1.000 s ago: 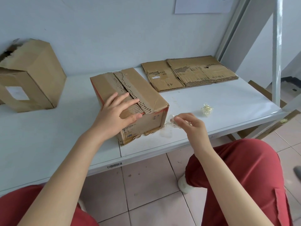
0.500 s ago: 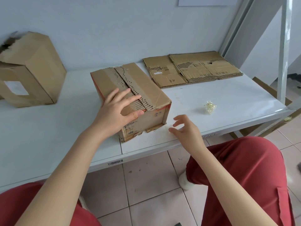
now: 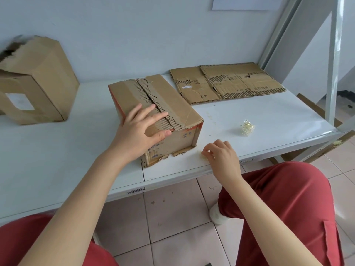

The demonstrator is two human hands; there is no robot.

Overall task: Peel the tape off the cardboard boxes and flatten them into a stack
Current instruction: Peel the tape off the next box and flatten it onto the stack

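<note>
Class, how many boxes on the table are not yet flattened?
2: the middle box under the left hand; the far-left box, cut off by the frame, so more may be hidden.

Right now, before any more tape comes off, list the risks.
The box stands near the table's front edge and the left hand only presses flat on top; a hard pull could slide it off.
Its top is stripped to corrugation; more may tear.
The pale scrap by the right hand could stick or drop off the edge.

Matt brown cardboard box (image 3: pixel 165 104) with torn corrugated top, smooth glossy white shelf (image 3: pixel 269 120)
</note>
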